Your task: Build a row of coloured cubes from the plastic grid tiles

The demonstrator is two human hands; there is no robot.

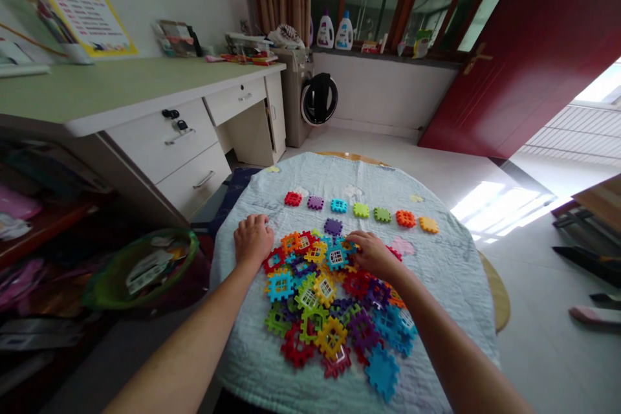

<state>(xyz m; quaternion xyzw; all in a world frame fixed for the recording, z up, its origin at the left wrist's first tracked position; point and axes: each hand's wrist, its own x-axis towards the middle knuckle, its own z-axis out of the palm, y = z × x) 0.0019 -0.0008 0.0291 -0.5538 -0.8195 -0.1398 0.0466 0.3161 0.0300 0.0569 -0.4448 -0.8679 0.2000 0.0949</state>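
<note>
A heap of colourful interlocking plastic building tiles (331,337), with notched edges and some with window grids, covers the middle of the cloth. My left hand (253,240) lies on the cloth at the heap's upper left, fingers loosely spread, holding nothing. At the far right part of the heap, my right hand (371,252) has its fingers curled down on a blue tile (348,246), partly hidden beneath them. Beyond the heap runs a row of separate tiles, from a red tile (293,198) to a yellow-orange tile (429,225). A purple tile (333,227) lies between row and heap.
The round table wears a pale blue cloth (456,284). On the left stand a green-topped desk (145,87) and a green basket (194,249) of odds and ends. A washing machine (294,97) with its door ajar and a red door (514,45) are behind.
</note>
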